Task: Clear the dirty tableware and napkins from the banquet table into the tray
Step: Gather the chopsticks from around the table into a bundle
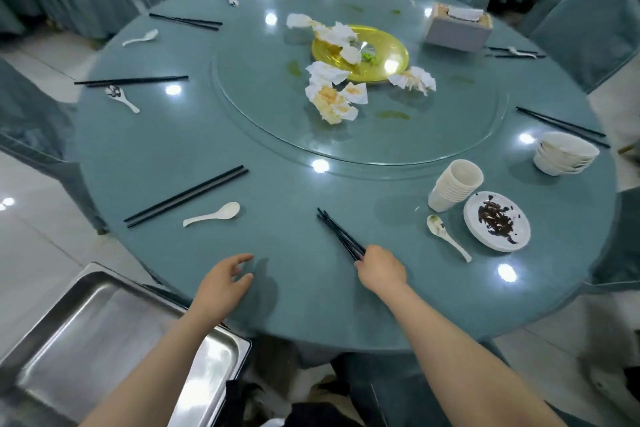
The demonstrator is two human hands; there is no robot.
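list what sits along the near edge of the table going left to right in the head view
metal tray → left hand → white spoon → bundle of black chopsticks held by the right hand → soiled spoon → dirty plate

Teal table (277, 288), black chopsticks (187, 196), white spoon (214, 213), white cups (455, 189) and bowls (564, 154), yellow dish (381, 55), white napkins (334, 94) stained orange, white plate (485, 232) smeared dark brown, silver tray (86, 329)
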